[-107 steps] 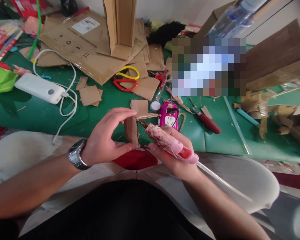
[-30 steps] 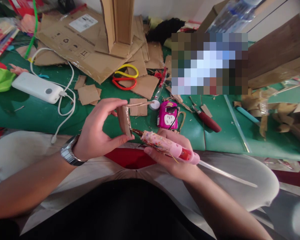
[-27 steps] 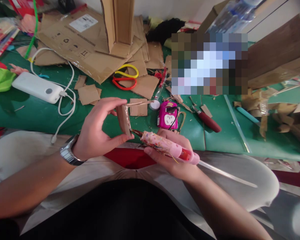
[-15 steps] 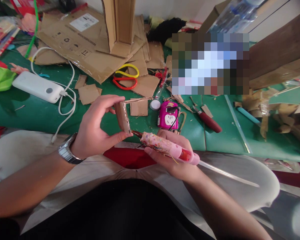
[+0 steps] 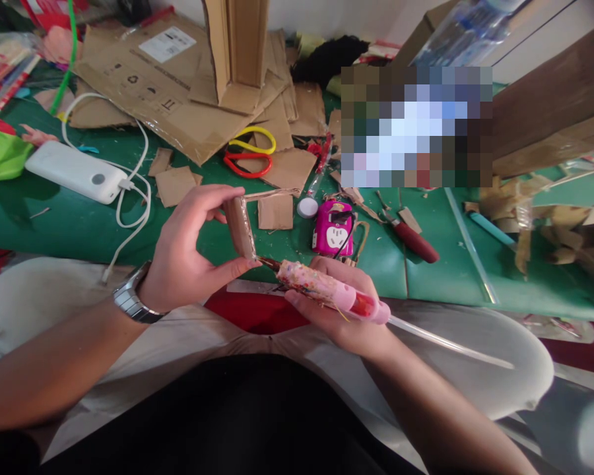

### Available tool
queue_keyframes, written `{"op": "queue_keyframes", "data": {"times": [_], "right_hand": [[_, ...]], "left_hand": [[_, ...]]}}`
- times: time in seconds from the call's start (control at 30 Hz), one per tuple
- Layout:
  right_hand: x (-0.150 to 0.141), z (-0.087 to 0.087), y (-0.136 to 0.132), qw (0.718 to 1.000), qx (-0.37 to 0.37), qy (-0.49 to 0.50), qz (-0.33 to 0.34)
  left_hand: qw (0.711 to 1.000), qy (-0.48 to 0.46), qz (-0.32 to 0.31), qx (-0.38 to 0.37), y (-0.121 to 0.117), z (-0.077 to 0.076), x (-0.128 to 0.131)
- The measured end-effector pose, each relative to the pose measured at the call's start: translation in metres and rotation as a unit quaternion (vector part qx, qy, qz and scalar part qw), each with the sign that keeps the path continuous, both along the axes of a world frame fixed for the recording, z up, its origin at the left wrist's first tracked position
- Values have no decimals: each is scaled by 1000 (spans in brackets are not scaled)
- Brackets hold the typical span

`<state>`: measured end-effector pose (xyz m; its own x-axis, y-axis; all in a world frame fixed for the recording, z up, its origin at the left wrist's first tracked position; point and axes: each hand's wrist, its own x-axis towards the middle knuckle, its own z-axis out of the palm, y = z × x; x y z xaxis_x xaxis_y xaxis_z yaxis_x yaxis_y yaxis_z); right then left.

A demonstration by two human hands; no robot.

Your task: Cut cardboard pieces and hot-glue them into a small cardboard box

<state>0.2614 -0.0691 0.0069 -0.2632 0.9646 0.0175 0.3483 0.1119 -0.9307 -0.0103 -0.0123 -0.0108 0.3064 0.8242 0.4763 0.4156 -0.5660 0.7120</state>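
My left hand (image 5: 188,254) pinches a small folded cardboard piece (image 5: 241,226) between thumb and fingers, holding it upright above my lap. A thin flap of it sticks out to the right at the top. My right hand (image 5: 344,310) is wrapped round a pink glue gun (image 5: 327,290) with a clear glue stick trailing behind it. The gun's nozzle touches the lower edge of the cardboard piece. A metal watch (image 5: 129,300) sits on my left wrist.
The green table (image 5: 54,224) holds a white power bank (image 5: 72,173) with cable, yellow and red scissors (image 5: 250,153), a pink device (image 5: 332,227), a red-handled tool (image 5: 410,236), cardboard scraps (image 5: 175,185), flattened boxes and an upright cardboard column (image 5: 237,49).
The glue gun's nozzle has gone from the top fold of the cardboard piece down to its lower edge. My left hand has turned the piece and lifted it slightly.
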Motion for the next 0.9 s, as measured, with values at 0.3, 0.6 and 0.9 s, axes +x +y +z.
{"op": "queue_keyframes", "data": {"times": [0.3,0.6,0.9], "right_hand": [[1,4,1,1000,15,7,1],[0,5,2,999,13,44,-13],[4,6,3,999,20,13,-23]], "left_hand": [[1000,-16,-25,5,-1,-6,2],[999,18,-44,-7,-7,1,8],[998,22,-59,-21,-9,0,10]]}}
